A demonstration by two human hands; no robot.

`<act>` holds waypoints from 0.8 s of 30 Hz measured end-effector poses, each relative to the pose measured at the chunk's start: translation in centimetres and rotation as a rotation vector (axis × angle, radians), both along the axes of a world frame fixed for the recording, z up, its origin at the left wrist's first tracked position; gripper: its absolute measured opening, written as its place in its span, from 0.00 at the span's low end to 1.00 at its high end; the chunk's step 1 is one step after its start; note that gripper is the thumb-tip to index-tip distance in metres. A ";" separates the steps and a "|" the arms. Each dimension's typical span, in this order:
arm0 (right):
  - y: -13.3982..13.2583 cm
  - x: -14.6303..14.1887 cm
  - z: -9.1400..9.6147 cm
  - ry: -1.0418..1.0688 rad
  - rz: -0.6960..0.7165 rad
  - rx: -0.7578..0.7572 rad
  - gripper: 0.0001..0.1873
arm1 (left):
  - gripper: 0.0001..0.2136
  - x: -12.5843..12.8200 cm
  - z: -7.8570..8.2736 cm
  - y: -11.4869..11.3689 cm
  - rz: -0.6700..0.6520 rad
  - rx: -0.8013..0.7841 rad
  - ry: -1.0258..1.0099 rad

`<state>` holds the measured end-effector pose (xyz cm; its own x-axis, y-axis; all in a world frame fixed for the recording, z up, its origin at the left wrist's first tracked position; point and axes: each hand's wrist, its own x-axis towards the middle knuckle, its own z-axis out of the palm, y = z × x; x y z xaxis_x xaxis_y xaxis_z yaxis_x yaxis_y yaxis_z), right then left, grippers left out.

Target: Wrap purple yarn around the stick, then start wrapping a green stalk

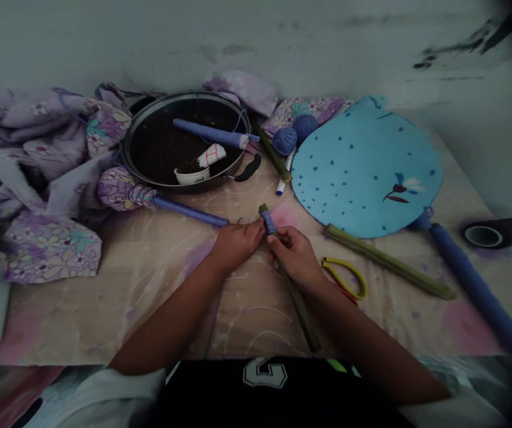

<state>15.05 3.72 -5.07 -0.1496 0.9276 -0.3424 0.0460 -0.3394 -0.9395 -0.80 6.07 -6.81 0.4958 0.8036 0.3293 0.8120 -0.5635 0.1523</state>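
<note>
A green plant stalk [298,309] slants across the middle of the table, its upper end wrapped in blue yarn [268,223]. My right hand [295,254] grips the stalk just below the wrapping, thumb on top. Closed, with its fingertips pinched at the edge of the wrapping, my left hand [240,245] holds the yarn; the strand itself is mostly hidden. A yarn-wrapped stick [191,211] with a floral cloth head lies just beyond my left hand. Scissors with yellow and red handles [347,279] rest beside my right forearm.
A dark pan [148,178] at the back holds soil, a white cup [192,177] and a blue-wrapped stick [211,132]. Yarn balls [285,141], a marker [281,187], a blue round fan [363,172] and another stalk [389,261] lie rightward. Floral cloth [55,244] is heaped left.
</note>
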 end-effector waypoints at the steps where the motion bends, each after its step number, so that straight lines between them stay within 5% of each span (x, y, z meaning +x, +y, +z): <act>1: 0.0 0.0 0.0 0.007 -0.004 -0.003 0.14 | 0.16 0.0 0.0 0.0 -0.005 0.005 0.001; 13: 0.0 0.2 -0.4 0.054 0.045 0.002 0.16 | 0.16 -0.1 0.5 -0.2 -0.014 0.126 -0.019; 24: -0.5 0.3 0.1 -0.228 0.097 0.092 0.11 | 0.14 0.1 0.2 -0.1 -0.029 0.049 -0.040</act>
